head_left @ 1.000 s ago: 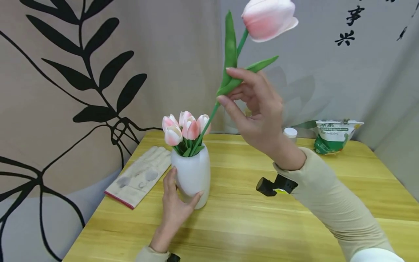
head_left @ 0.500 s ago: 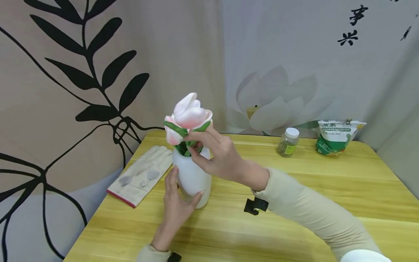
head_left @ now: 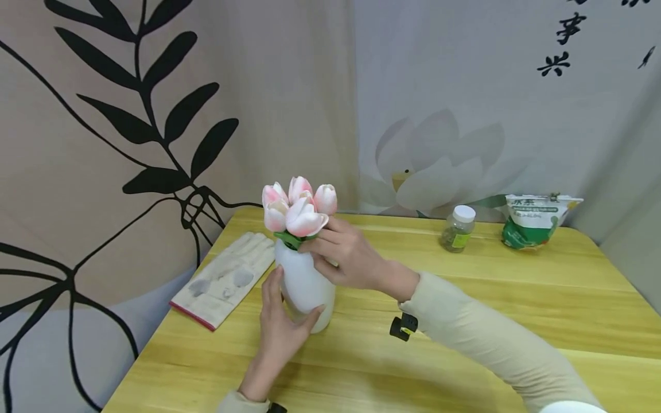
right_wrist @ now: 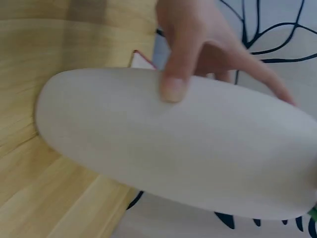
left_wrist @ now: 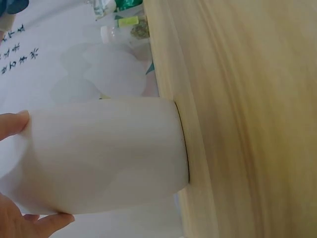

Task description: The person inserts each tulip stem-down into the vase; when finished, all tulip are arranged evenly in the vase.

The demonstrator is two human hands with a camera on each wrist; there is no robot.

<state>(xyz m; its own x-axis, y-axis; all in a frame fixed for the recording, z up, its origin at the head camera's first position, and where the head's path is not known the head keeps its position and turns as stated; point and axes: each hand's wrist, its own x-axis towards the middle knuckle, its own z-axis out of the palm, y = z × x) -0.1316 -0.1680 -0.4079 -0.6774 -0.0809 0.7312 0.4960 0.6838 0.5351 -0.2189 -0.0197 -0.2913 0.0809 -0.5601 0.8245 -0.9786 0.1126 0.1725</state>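
Note:
A white vase [head_left: 303, 287] stands upright on the table, holding several pink-and-white tulips [head_left: 275, 214]. My left hand [head_left: 281, 332] grips its lower body, thumb on one side and fingers on the other. In the right wrist view that thumb lies flat against the smooth wall of the vase [right_wrist: 173, 144]. My right hand [head_left: 353, 255] is at the rim from the right, fingers bent around the base of the front tulip [head_left: 304, 219], beside its green leaves. The stem is hidden inside the vase and behind the fingers.
Left of the vase lies a pair of pale work gloves [head_left: 227, 281] with a red edge. Toward the back right stand a small jar [head_left: 457, 229] with a white lid and a green-and-white pouch [head_left: 537, 221]. A printed curtain hangs behind the wooden table [head_left: 465, 321].
My right hand has brought the tulip from high on the right down to the vase, its stem going in among the others, its bloom now level with them. My left hand stays on the vase.

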